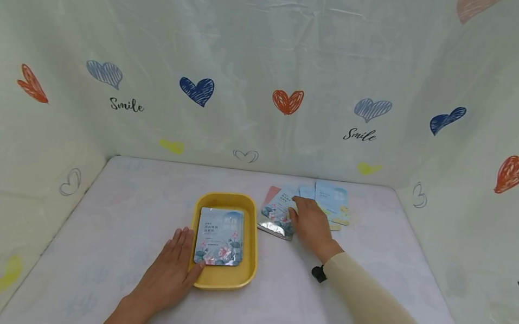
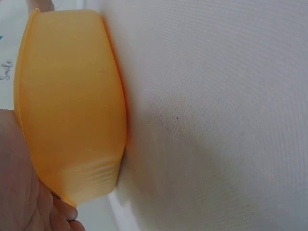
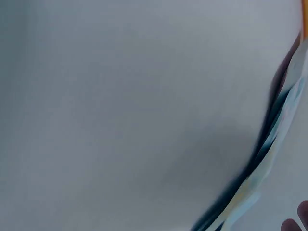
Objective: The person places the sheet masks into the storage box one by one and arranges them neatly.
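A yellow tray (image 1: pixel 224 280) stands on the table, with a light-blue flower-printed sachet (image 1: pixel 220 236) lying flat in it. My left hand (image 1: pixel 166 270) lies along the tray's left rim, fingers straight. In the left wrist view its fingers (image 2: pixel 57 211) touch the rim. To the tray's right is a loose pile of sachets: a flower-printed blue one (image 1: pixel 278 208) with a silver edge, a pink one (image 1: pixel 271 192) under it, and blue-and-yellow ones (image 1: pixel 332 196). My right hand (image 1: pixel 312 226) is over this pile, its fingers bent loosely. In the right wrist view the fingertips (image 3: pixel 291 225) appear apart from the sachets.
A white cloth covers the table (image 1: pixel 299 309). Pale curtains (image 1: pixel 255 46) printed with hearts and "Smile" rise at the back and both sides. The back edge of the table is just behind the sachet pile.
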### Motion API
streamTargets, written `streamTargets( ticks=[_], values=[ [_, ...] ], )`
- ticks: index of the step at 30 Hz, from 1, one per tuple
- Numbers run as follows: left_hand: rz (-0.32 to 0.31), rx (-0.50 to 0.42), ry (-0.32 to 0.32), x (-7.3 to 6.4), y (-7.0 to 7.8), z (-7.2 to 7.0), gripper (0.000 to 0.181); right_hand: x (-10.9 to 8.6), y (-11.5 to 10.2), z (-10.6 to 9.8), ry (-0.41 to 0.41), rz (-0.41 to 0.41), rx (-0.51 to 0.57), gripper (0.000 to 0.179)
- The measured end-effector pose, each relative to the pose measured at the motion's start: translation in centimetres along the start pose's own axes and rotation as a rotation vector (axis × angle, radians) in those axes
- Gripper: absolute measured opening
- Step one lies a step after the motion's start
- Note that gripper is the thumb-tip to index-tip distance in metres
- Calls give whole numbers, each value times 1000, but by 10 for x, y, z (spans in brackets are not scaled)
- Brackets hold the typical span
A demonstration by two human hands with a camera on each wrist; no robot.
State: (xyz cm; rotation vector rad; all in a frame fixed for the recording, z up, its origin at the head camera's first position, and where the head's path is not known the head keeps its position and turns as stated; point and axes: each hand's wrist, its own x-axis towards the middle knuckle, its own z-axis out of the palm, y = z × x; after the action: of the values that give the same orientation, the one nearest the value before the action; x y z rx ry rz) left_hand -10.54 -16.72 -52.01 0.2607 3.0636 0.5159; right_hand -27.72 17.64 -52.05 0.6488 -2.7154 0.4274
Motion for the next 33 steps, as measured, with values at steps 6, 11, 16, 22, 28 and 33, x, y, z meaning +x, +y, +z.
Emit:
streamTargets(
  ticks=[6,11,16,22,28,33],
  values=[
    [7,0,7,0,0,-1,85,2,47,-13,-150,85,-139,51],
    [4,4,6,0,0,0,85,-3,71,-18,-264,153,-202,63],
    [-3,7,6,1,0,0,86,-11,81,-20,-357,213,-162,70],
    [-2,6,4,-1,0,-1,87,-19,88,-18,-459,275,-113,70],
    [1,4,7,-1,0,-1,85,-33,94,-18,-475,298,-72,75],
    [2,6,10,0,0,0,85,-45,91,-22,-463,287,-60,77]
  ],
)
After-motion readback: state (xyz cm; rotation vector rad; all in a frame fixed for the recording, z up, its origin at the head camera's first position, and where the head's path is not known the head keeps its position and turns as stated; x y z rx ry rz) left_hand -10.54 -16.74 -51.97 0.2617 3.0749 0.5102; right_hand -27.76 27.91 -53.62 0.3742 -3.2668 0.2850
